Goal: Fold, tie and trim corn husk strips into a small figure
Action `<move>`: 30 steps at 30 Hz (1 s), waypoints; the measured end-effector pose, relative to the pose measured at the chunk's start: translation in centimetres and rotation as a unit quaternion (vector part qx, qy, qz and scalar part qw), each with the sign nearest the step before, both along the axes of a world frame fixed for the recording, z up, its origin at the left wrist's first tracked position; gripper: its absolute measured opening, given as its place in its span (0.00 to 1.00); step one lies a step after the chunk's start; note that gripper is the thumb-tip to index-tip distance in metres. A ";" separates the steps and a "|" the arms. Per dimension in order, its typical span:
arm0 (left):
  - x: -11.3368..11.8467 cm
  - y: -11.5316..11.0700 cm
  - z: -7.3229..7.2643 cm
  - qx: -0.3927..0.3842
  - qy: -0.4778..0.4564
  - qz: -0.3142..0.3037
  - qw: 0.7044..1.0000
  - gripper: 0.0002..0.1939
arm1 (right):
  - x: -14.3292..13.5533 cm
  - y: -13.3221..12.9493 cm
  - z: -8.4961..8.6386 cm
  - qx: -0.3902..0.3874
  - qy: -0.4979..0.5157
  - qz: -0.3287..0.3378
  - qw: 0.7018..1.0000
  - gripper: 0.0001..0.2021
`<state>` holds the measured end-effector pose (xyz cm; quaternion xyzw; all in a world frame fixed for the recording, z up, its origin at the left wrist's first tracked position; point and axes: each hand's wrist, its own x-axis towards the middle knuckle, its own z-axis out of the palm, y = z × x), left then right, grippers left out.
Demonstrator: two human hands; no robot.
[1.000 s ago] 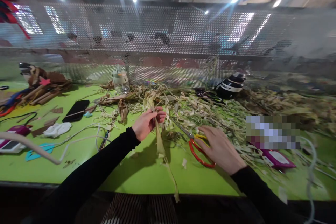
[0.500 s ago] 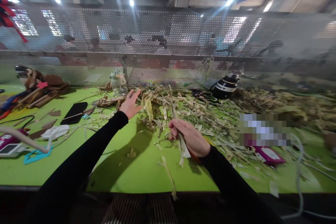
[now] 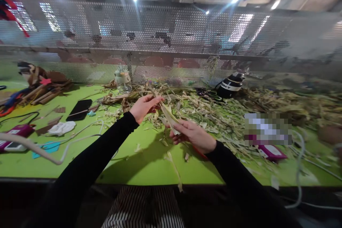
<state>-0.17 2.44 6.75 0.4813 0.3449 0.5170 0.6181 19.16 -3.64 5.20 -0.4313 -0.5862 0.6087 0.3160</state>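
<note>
A pale dried husk strip (image 3: 169, 114) stretches at a slant between my two hands, above the front of a heap of similar strips (image 3: 187, 101). My left hand (image 3: 145, 107) pinches its far end between thumb and fingers. Its near end is closed in my right hand (image 3: 192, 136), whose fingers curl round it. Something orange-red (image 3: 200, 152) shows beneath my right hand; too little of it is visible to tell its kind. One loose strip (image 3: 175, 171) lies on the green tabletop (image 3: 139, 171) close to the front edge.
Left lie a black phone (image 3: 79, 110), crumpled white tissue (image 3: 62, 128), a magenta device (image 3: 18, 133) and a thick cable (image 3: 34, 146). Behind stand a clear bottle (image 3: 123, 80) and a black bottle (image 3: 231, 86), before a perforated metal screen (image 3: 165, 25). Another magenta device (image 3: 272, 152) sits right.
My left hand has moved right from beside the heap and closed on the strip's far end. My right hand still grips the strip, which now slants toward the left hand.
</note>
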 end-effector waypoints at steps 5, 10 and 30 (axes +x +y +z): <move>-1.4 -1.1 -1.2 -0.055 0.053 -0.022 0.997 0.13 | 1.3 0.9 0.0 0.132 -0.159 -0.037 0.978 0.13; -0.5 -4.2 -0.1 0.243 0.307 -0.001 0.920 0.15 | 1.1 2.0 2.7 0.238 -0.350 0.044 0.905 0.10; 0.9 -3.0 -3.7 -0.058 0.033 -0.137 0.988 0.14 | 9.9 1.9 -3.2 0.157 -0.613 -0.060 0.772 0.16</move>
